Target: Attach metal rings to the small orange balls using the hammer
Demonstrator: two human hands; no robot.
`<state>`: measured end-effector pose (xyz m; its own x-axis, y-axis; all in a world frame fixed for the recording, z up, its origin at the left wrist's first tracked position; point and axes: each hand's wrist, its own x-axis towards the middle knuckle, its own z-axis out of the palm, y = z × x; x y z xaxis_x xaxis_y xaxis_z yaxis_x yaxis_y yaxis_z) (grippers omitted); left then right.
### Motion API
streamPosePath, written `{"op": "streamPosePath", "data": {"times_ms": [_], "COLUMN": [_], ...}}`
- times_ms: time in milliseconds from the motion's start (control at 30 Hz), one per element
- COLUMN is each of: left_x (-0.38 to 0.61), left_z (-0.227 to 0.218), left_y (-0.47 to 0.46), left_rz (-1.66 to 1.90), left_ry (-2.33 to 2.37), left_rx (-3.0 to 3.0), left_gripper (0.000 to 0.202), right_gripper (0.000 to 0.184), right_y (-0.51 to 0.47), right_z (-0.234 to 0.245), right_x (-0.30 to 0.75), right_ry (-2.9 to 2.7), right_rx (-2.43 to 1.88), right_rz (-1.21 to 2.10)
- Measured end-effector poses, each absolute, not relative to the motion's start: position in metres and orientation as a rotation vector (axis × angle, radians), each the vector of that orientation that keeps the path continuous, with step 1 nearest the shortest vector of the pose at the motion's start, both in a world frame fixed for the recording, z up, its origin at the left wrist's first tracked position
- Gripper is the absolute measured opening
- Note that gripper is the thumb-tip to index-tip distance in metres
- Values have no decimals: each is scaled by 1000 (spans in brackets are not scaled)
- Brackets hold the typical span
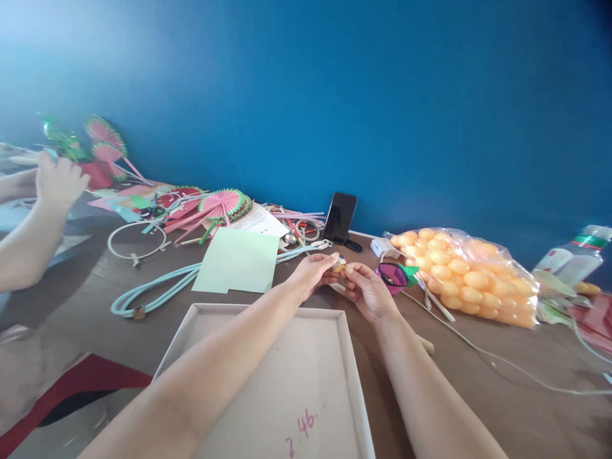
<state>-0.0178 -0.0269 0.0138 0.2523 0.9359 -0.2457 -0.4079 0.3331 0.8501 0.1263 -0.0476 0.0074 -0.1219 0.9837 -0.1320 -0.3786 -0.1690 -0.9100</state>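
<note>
My left hand [312, 275] pinches a small shiny silver-and-gold piece [339, 263] between thumb and fingers, above the far edge of a shallow white box lid [268, 382]. What kind of piece it is stays unclear at this size. My right hand [370, 292] is closed in a pinch at the piece's right side; fingertips hide whether it grips the piece or something thinner. Close to the right hand stands a small purple cup-like item [393, 278] with a green leaf shape. A pale green paper sheet [236, 261] lies to the left of my hands.
A phone [340, 217] leans on the blue wall. To the right are a bag of orange balls [466, 274], a white cable [482, 352] and a bottle [576, 255]. Pink paper fans [224, 205] and pale blue tubing [157, 290] lie left. Another person's hand [60, 182] is at far left.
</note>
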Motion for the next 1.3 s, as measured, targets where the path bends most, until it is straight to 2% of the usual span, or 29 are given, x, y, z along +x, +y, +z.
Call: {"op": "streamPosePath", "data": {"times_ms": [1300], "left_x": [-17], "left_z": [13], "left_y": [-27], "left_rz": [1132], "left_ry": [884], "left_rx": [827], "left_gripper": [26], "right_gripper": [29], "right_y": [-46], "right_z": [4], "right_x": [121], "right_ry": [-944], "right_rx": [-936], "right_rz": [1485]}}
